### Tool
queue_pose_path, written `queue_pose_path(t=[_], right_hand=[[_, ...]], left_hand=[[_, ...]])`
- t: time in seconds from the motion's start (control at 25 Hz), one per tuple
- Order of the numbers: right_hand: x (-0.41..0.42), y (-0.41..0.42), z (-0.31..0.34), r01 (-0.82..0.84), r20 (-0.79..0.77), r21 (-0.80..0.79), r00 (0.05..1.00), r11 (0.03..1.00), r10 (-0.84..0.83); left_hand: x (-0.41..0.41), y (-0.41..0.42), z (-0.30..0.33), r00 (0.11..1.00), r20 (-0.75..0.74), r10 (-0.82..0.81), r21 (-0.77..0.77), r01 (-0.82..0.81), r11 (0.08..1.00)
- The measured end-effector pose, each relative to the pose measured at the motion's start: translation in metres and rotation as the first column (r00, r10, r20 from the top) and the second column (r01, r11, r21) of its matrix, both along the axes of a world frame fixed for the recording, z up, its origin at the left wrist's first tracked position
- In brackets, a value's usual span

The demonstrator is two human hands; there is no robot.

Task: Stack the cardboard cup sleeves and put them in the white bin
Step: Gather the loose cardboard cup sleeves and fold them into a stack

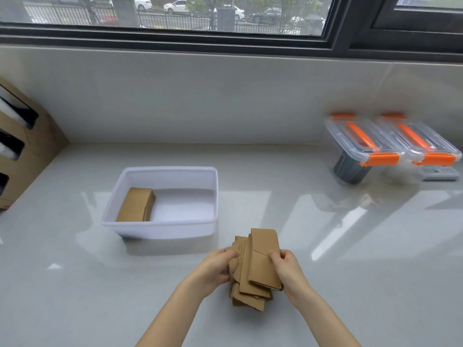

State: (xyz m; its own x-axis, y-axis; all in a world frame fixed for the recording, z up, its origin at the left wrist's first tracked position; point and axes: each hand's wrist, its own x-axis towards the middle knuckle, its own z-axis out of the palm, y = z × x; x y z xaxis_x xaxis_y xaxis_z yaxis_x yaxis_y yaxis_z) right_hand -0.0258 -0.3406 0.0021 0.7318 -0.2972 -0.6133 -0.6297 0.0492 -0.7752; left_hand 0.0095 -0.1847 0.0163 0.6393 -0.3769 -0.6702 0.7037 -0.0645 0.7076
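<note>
A loose, uneven bundle of flat brown cardboard cup sleeves [260, 266] is held between both hands just above the grey counter, in front of the white bin. My left hand [215, 269] grips its left edge and my right hand [288, 269] grips its right edge. The sleeves are fanned out, their ends not lined up. The white bin [160, 226] stands to the upper left of my hands. A neat stack of sleeves [136, 205] lies inside it against the left wall; the right part of its floor is bare.
Two clear lidded boxes with orange clasps [390, 149] stand at the back right. A brown cardboard dispenser [22, 144] stands at the left edge. A grey wall and a window run along the back of the counter [325, 246].
</note>
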Motion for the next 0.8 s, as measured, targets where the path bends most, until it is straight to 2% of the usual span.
queue_pose_path(t=[0.44,0.68,0.8], right_hand=[[0.002,0.007,0.003,-0.037,0.091,0.024,0.995,0.999,0.034],[0.0,0.004,0.005,-0.04,0.131,0.077,0.991,0.996,0.03],[-0.003,0.007,0.004,-0.084,0.153,0.076,0.986,0.994,0.071]], left_hand=[[0.001,-0.01,-0.002,0.997,0.016,0.07,-0.069,-0.069,0.995],[-0.003,-0.013,-0.001,0.997,0.075,0.002,-0.082,0.004,0.997],[-0.004,-0.013,-0.003,0.991,0.126,-0.041,-0.035,0.046,0.998]])
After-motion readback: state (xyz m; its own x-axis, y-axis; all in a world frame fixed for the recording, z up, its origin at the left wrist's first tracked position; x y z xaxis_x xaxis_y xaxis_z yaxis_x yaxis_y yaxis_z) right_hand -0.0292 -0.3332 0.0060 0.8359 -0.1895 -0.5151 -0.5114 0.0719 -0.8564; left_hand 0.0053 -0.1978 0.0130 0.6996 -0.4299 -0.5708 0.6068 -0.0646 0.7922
